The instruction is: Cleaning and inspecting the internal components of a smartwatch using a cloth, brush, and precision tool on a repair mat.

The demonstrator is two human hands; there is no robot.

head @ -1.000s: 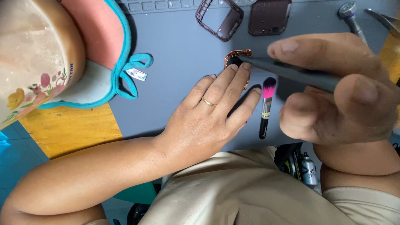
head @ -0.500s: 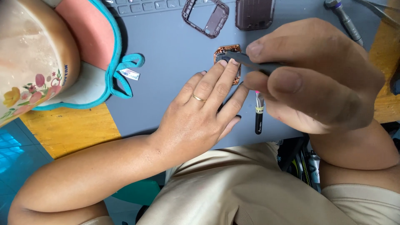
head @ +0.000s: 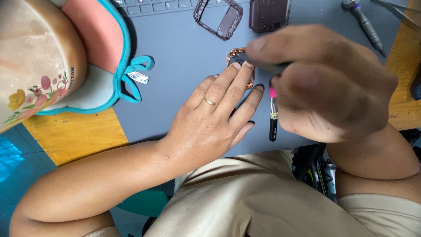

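We see the right hand [head: 324, 83] blurred, close to the lens, so we cannot tell how its fingers grip the thin dark tool [head: 263, 66], most of which is covered by that hand. The small copper-edged part [head: 239, 59] lies largely hidden under the left hand's fingertips [head: 237, 70] and the tool's tip. The pink-and-black pen-like tool [head: 272, 118] loses its upper end behind the right hand. At the top edge, the keyboard [head: 171, 5] and the dark rectangular case [head: 268, 13] are cut off; the screwdriver [head: 362, 19] too. The floral mug [head: 30, 61] runs off the left edge.
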